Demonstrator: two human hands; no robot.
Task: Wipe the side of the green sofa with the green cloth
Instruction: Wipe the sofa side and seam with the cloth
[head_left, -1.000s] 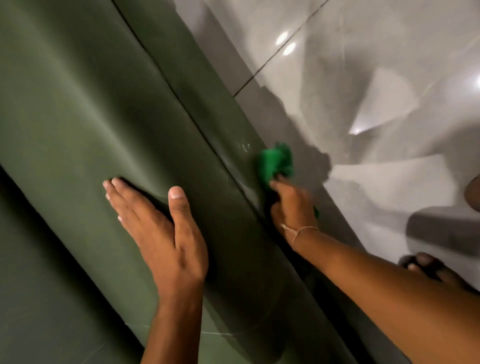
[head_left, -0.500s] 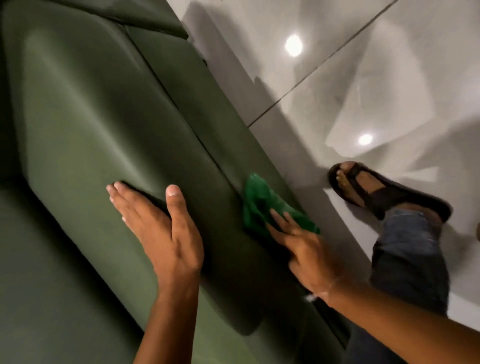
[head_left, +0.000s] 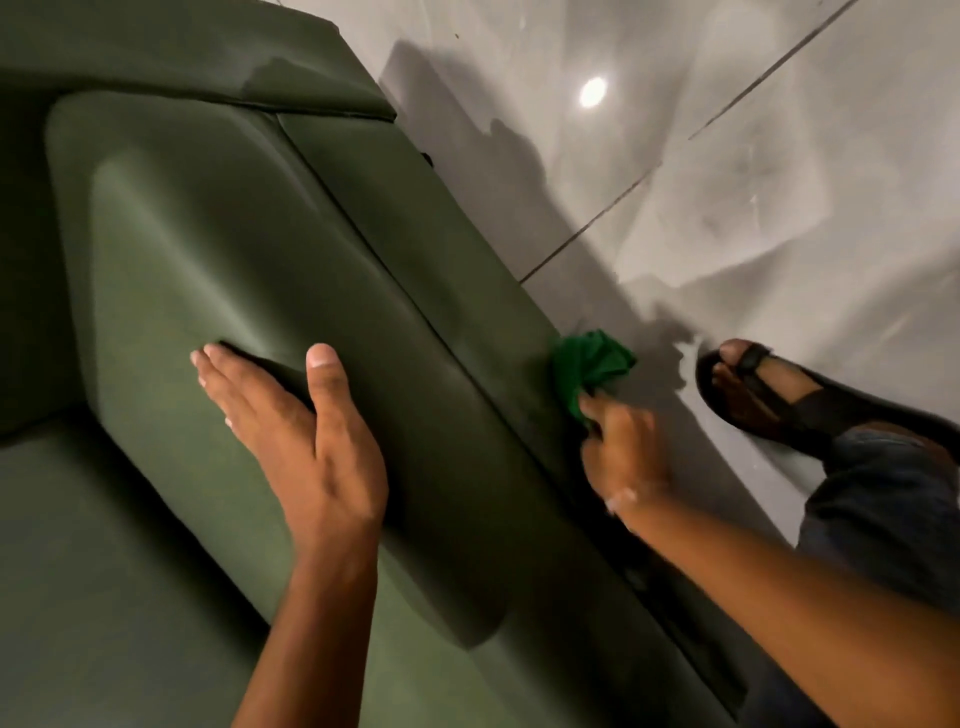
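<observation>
Since the earlier frame right hand (head_left: 621, 447) slides green cloth (head_left: 589, 366) lower along green sofa (head_left: 234, 249) side panel, fingers curled shut on it, cloth bunched beyond fingertips against panel near floor (head_left: 779, 208); left hand (head_left: 306, 436) flat, open, bracing armrest, holds nothing.

There are no words, numbers, labels or signs to read anywhere here. The dark green soft sofa (head_left: 249, 270) has plain fabric with no tag, and the bright green crumpled cloth (head_left: 589, 364) on the right has no print. The shiny grey tiled floor (head_left: 753, 218) far right is bare of writing too.
</observation>
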